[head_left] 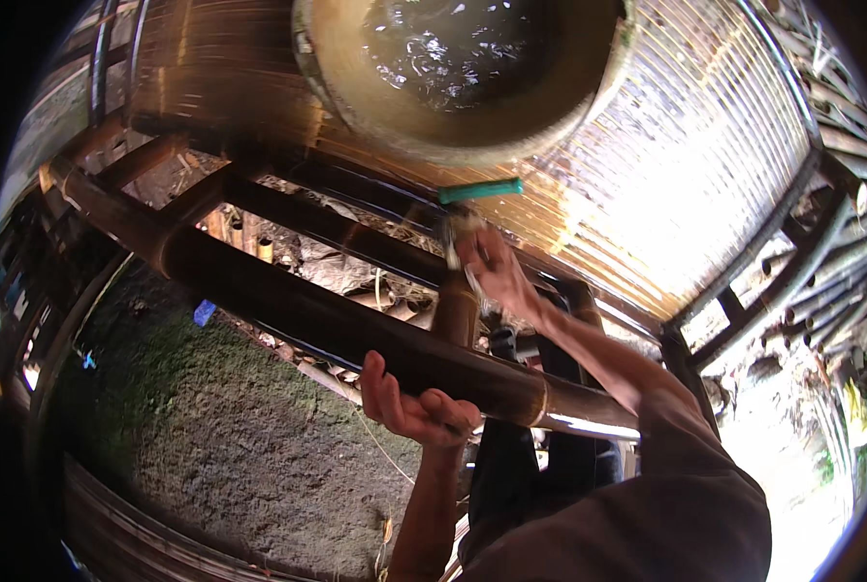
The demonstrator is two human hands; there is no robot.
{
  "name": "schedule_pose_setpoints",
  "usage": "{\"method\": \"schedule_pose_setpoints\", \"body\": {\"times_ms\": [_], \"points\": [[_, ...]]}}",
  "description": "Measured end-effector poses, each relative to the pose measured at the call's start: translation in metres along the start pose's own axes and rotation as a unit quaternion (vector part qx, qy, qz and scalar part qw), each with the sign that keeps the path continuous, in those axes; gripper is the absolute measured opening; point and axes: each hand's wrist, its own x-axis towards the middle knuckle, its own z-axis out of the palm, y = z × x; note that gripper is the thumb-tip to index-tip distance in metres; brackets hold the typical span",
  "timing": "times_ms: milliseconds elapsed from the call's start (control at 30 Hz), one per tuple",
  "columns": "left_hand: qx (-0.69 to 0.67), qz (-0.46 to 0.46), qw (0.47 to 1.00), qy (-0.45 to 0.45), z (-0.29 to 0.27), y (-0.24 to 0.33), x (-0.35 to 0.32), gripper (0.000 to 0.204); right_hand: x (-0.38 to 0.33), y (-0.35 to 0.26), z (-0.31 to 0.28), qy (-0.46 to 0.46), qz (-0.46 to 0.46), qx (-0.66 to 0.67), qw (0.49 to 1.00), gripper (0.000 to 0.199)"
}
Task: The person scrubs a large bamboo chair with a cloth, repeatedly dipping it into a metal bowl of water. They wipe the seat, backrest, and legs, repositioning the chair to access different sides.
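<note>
A thick dark brown bamboo pole runs slantwise across the middle as the near rail of a bamboo bench. My left hand is at the near side of this pole, fingers bent up against it. Farther off, my right hand is closed over a crosspiece between the rails. In its fingers is a pale, wet-looking thing, smeared by motion, whose kind I cannot make out. Just beyond lies a green stick-shaped piece on the slatted seat.
A wide basin of cloudy water stands on the slats at the far side. Mossy, rough ground lies below at left. Cut bamboo pieces show under the rails. Stacked bamboo poles are at the right.
</note>
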Motion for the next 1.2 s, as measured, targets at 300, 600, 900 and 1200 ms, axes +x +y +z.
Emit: {"method": "schedule_pose_setpoints", "body": {"times_ms": [300,600,900,1200], "points": [[-0.042,-0.285,0.957,0.025,-0.02,-0.069,0.087,0.076,0.019,-0.063,0.007,-0.24,-0.079,-0.351,0.902,0.014],[-0.063,-0.37,0.926,0.044,-0.018,-0.157,0.194,0.076,0.143,-0.002,0.126,-0.283,-0.341,-0.488,0.752,0.022],[0.034,-0.378,0.925,-0.012,-0.021,-0.135,0.2,0.072,0.256,0.053,0.237,-0.183,-0.238,-0.3,0.905,0.026],[-0.012,-0.377,0.926,-0.031,-0.017,-0.128,0.2,0.077,0.305,0.024,0.284,-0.076,-0.077,-0.527,0.843,0.033]]}}
